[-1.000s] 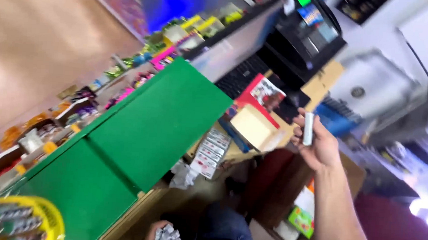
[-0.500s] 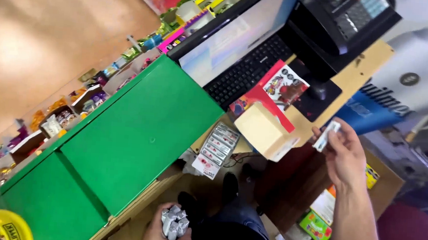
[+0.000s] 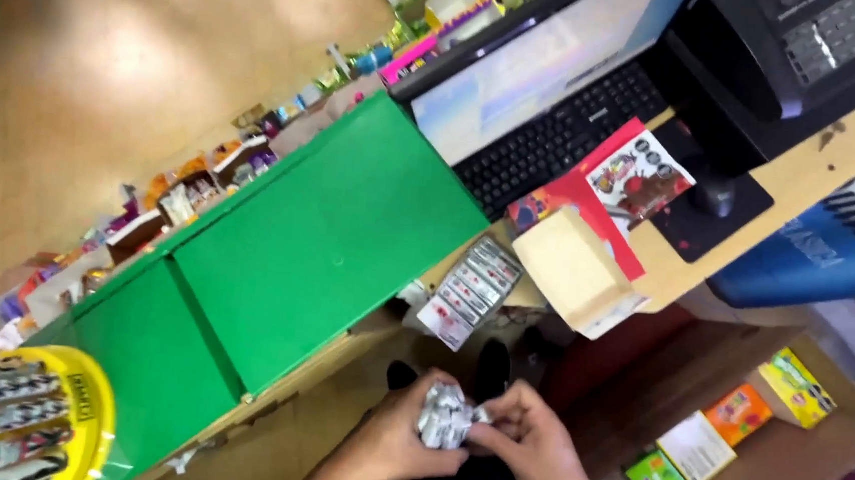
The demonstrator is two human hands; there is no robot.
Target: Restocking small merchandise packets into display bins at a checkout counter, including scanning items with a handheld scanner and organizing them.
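Both hands close around a bundle of small silver packets (image 3: pixel 443 419), the left hand (image 3: pixel 395 446) cupping it from below and the right hand (image 3: pixel 523 445) pinching its edge, low beneath the counter. Above them, a tray of similar packets (image 3: pixel 470 291) rests beside the green countertop (image 3: pixel 317 242), near a tan cardboard box (image 3: pixel 576 272) and black keyboard (image 3: pixel 555 139).

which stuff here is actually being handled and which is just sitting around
In hand:
- left hand
- right hand
- bunch of small silver packets, held by both

Lying about:
- keyboard
- green countertop
- open carton of packets
- yellow display stand
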